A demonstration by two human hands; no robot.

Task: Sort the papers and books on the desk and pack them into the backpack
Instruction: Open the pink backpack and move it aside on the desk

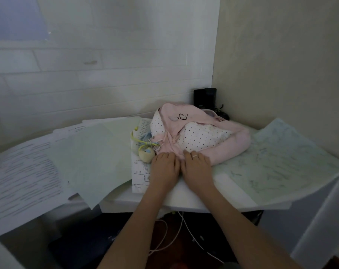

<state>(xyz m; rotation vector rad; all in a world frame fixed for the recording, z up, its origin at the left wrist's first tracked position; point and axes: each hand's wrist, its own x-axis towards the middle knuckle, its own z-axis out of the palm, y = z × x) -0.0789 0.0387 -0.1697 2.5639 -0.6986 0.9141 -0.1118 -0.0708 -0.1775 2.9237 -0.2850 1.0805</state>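
Observation:
A pink backpack (199,133) with white dotted panels lies on its side on the white desk (184,200), toward the back corner. My left hand (164,167) and my right hand (197,167), which wears a ring, lie side by side at the pack's near edge, and their fingertips reach the pink fabric there. Whether the fingers pinch the fabric is hidden. Printed sheets (23,177) and a pale green sheet (92,158) spread over the desk's left part. A large scribbled sheet (277,162) covers the right part. A small sheet with drawings (140,175) pokes out beside my left hand.
A cream egg-shaped charm (146,154) on yellow cord hangs off the pack's left end. A black box (204,98) stands in the corner behind the pack. White cables (176,235) dangle under the desk. Walls close in behind and at the right.

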